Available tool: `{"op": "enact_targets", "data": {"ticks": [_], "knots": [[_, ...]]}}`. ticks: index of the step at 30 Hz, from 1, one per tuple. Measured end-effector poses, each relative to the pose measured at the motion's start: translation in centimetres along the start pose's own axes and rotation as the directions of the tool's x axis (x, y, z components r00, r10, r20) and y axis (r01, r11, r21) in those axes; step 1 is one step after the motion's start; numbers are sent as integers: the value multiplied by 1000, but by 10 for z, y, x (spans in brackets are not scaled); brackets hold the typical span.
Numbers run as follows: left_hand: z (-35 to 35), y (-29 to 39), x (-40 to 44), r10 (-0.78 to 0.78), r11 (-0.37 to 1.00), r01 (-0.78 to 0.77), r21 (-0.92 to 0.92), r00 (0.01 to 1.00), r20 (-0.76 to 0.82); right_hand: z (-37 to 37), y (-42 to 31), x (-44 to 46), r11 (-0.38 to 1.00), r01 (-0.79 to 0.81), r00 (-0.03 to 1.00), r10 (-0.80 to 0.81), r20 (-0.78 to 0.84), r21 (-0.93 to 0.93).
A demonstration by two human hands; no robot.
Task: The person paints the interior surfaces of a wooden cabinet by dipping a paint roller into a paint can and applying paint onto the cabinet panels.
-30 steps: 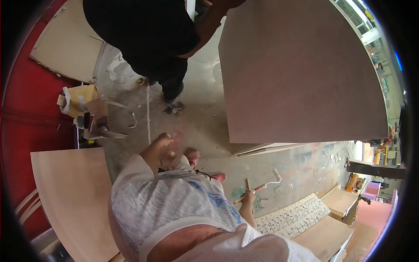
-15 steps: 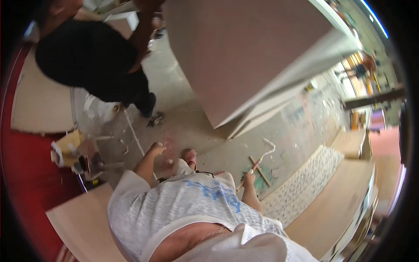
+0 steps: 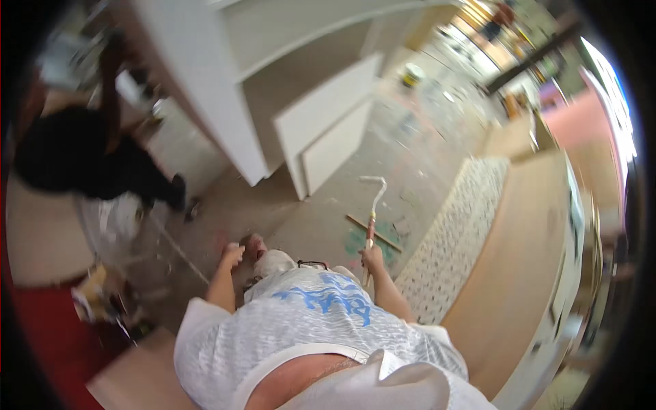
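My right hand [image 3: 371, 257] is closed around the handle of a paint roller [image 3: 372, 229], whose white-stained bent frame points forward over the floor. The roller's tip is blurred, so whether a sleeve sits on it is unclear. Hanging in front of my body, my left hand [image 3: 233, 255] has loosely curled fingers and shows nothing in it. Ahead stands a large white cabinet [image 3: 205, 82] with an open recess. Two pale panels [image 3: 335, 130] lean upright against it, apart from both hands. A thin wooden stick [image 3: 376, 234] lies on the floor beyond the roller handle.
A person in black [image 3: 65, 150] is at the cabinet's left side. Long boards [image 3: 509, 266] and a speckled strip [image 3: 454, 239] lie along my right. A cardboard box [image 3: 102, 294] with scraps sits at left near red flooring [image 3: 41, 328]. A bucket [image 3: 411, 74] stands farther back.
My view has swung right, and the cabinet and the person in black appear farther left. More of the cabinet's recess and the leaning panels shows. The roller stays in my right hand.
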State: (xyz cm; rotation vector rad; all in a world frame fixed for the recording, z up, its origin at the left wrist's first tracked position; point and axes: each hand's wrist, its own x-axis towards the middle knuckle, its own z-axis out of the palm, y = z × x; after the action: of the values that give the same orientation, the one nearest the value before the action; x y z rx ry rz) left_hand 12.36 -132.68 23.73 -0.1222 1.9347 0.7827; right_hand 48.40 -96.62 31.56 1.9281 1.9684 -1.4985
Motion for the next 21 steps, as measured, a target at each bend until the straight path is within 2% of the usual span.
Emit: {"op": "enact_targets", "data": {"ticks": [1, 3, 4, 6, 7, 9, 10, 12, 13, 15, 16, 18, 20, 21], "knots": [[21, -7, -4, -27, 999, 27, -21, 1000, -7, -16, 13, 6, 998, 53, 998, -54, -29, -16], [55, -23, -7, 116, 990, -121, 77, 991, 66, -45, 37, 6, 993, 111, 991, -113, -70, -42], [72, -12, -15, 118, 986, -128, 104, 989, 93, -60, 36, 12, 988, 146, 985, -150, -90, -50], [92, 2, -50, -102, 987, 96, 126, 994, 43, -82, 39, 28, 964, 235, 955, -253, -157, -125], [102, 3, -48, -102, 986, 95, 135, 994, 46, -93, 35, 37, 966, 227, 956, -245, -162, -121], [115, -7, -34, -7, 946, -15, 323, 998, 67, -114, 22, 44, 955, 281, 929, -296, -223, -99], [120, -18, -14, -11, 947, -10, 322, 998, 64, -125, 11, 42, 955, 280, 930, -296, -218, -99], [135, -32, 23, -43, 975, -16, 222, 964, 262, -151, -20, 44, 988, 109, 984, -92, -151, 112], [149, -11, 16, -45, 978, -10, 206, 965, 260, -159, -24, 53, 988, 116, 985, -101, -143, 99], [170, 59, -13, -77, 826, -32, 562, 983, 169, -173, -31, 72, 966, 223, 943, -180, -278, 131], [179, 27, 62, -49, 930, -21, 367, 983, 180, -181, -36, 82, 966, 224, 945, -184, -270, 129], [203, 88, 81, -27, 704, -217, 677, 944, 330, -200, -41, 103, 953, 264, 924, -205, -322, 151], [225, 147, 107, 147, 368, -508, 779, 859, 491, -215, -50, 121, 950, 254, 928, -186, -324, 183], [238, 166, 129, 212, 423, -562, 711, 824, 525, -226, -52, 128, 944, 248, 928, -167, -332, 218]]}}
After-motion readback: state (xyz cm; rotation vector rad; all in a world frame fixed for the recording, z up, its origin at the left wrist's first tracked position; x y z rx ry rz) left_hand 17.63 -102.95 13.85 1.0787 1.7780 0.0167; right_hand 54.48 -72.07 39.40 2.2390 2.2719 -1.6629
